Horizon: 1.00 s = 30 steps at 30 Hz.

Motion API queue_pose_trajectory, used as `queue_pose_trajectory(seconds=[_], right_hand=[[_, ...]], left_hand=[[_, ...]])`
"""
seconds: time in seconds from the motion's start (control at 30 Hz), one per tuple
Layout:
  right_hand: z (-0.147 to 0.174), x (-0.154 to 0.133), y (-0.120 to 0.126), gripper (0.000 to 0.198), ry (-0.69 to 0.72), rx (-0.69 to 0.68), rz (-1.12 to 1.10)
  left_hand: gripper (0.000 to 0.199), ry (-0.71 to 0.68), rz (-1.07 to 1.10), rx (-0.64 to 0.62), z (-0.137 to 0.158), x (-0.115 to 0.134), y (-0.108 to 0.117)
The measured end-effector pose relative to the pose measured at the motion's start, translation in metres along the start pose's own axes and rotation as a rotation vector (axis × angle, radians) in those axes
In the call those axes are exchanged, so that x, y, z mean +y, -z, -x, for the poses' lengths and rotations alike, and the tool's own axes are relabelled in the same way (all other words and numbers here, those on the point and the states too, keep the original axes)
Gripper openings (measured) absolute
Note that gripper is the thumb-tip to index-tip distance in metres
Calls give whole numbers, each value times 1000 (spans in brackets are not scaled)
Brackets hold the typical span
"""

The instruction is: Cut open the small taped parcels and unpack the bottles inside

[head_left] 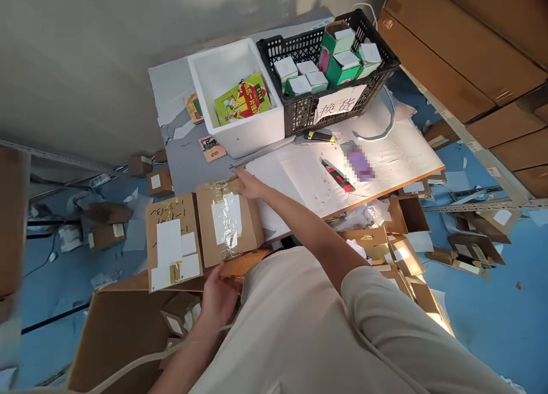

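Observation:
A taped cardboard box [249, 222] with a white label under shiny clear tape sits at the table's near left edge. My right hand [248, 184] grips its far right corner, with the fingertips partly hidden behind the edge. Low at the near side, my left hand [219, 297] has its thumb against the box's lower edge and its fingers curled, partly out of sight. Directly left of it is another cardboard box [171, 208] with handwriting and white labels; I cannot tell whether the two touch. Below both stands a large open carton [115, 325] holding smaller boxes.
Behind are a white foam bin [252, 134] with colourful booklets and a black crate [299, 111] with green-and-white boxes. A yellow-black cutter [320, 136] and a red-black cutter [338, 175] lie on the table [295, 160]. Stacked cartons [454, 57] fill the right shelf; boxes litter the floor.

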State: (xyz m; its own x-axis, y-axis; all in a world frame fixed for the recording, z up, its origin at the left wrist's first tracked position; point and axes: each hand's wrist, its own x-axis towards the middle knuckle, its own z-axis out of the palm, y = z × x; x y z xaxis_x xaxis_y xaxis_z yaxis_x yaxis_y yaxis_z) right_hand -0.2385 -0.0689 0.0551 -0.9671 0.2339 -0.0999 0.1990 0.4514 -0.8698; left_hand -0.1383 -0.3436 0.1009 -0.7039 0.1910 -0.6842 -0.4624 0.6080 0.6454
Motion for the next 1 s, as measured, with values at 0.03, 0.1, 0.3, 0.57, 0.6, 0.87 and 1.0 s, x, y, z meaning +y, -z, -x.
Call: queue_pose_trajectory(seconds=[0.03, 0.1, 0.3, 0.57, 0.6, 0.87, 1.0], right_hand=[[0, 1, -1, 57, -37, 7, 8], [9, 9, 4, 49, -82, 38, 26], [104, 60, 56, 22, -143, 323, -46], [237, 111, 92, 39, -378, 791, -199], [241, 114, 93, 40, -394, 796, -208], [243, 138, 122, 57, -325, 532, -306], [245, 160, 128, 80, -325, 353, -291]], left_hand=[[26, 57, 164, 23, -1, 3, -4], [17, 178, 540, 60, -2, 14, -15], [23, 65, 669, 72, -7, 42, -38], [58, -444, 312, -205, -92, 86, -113], [60, -474, 290, -239, -104, 90, -123], [83, -564, 156, -176, -133, 84, -136], [106, -610, 72, -241, -129, 51, -127]])
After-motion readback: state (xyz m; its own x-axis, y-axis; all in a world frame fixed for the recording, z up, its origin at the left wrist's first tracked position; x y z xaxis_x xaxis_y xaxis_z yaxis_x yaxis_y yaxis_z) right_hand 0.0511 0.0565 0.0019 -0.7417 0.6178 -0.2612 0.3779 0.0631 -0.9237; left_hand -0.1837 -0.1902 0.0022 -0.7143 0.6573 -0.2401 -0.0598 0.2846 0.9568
